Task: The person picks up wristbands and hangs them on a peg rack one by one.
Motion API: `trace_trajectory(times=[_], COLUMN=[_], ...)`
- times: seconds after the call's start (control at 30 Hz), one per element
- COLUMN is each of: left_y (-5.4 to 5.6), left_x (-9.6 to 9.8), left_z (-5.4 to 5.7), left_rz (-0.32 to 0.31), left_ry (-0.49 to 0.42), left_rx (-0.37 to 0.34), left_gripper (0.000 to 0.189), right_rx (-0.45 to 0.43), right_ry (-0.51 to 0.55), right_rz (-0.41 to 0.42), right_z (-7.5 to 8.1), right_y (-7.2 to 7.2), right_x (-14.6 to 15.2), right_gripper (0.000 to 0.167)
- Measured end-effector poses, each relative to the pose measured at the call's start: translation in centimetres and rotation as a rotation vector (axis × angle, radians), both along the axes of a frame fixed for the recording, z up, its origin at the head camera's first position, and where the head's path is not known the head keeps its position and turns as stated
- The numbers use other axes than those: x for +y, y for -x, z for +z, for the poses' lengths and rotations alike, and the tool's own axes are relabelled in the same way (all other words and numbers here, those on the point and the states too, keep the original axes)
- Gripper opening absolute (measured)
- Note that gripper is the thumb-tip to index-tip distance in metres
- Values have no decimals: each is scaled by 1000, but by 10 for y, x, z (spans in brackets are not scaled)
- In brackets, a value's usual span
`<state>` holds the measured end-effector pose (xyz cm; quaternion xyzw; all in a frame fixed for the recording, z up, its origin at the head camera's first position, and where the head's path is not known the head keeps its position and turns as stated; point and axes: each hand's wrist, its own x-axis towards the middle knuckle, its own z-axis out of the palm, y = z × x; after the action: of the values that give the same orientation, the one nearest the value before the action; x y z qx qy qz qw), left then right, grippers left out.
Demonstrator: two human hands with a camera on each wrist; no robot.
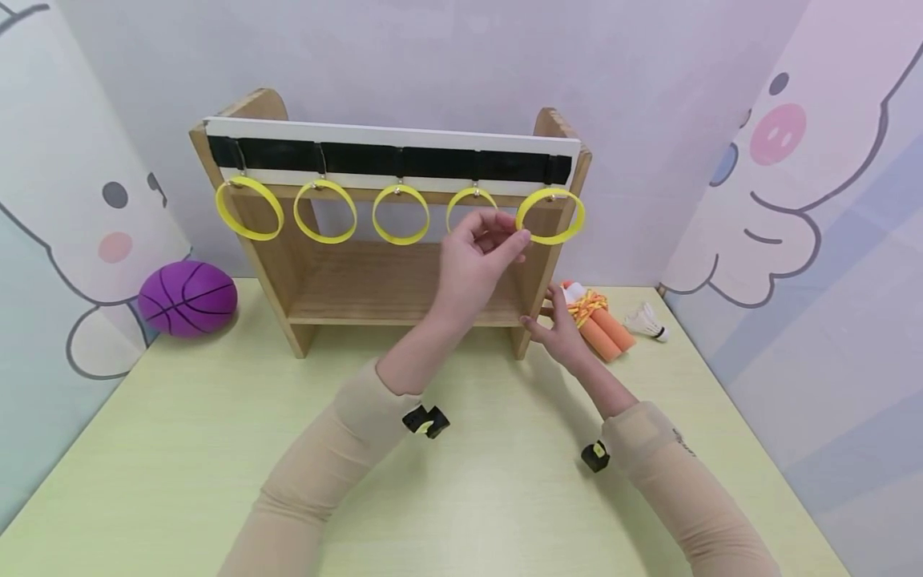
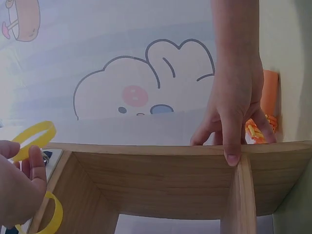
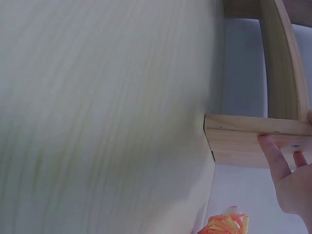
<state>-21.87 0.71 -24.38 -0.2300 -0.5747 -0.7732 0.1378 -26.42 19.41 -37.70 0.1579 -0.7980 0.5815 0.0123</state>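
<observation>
A wooden shelf bears a white board with a black strip, from which several yellow rings hang on small metal hooks. At the right end, my left hand pinches the rightmost yellow ring by its left edge, between thumb and fingers. This hand overlaps part of the neighbouring ring in the head view. Lower down, my right hand grips the shelf's right side panel, thumb at the front edge and fingers against the outer face.
A purple ball lies left of the shelf on the pale table. To the right are a jump rope with orange handles and a white shuttlecock. Walls with cartoon animals enclose the back and sides.
</observation>
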Motion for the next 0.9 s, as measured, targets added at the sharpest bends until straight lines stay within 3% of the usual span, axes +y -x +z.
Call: trace_trajectory(times=[0.3,0.73,0.9], left_y=[7,3,-2], left_x=[3,0,-4], left_z=[-4,-19,-22], left_rz=[42,62,64], left_ry=[-41,59,83], left_rx=[-18,-28,-12], left_gripper=[22,24,25], right_rx=[0,-15,4], right_ry=[-5,-19,-19], right_rz=[-5,3,7], right_z=[1,1,-9], right_y=[-1,-1,9], right_x=[-1,0,5], right_gripper=[70,71,74])
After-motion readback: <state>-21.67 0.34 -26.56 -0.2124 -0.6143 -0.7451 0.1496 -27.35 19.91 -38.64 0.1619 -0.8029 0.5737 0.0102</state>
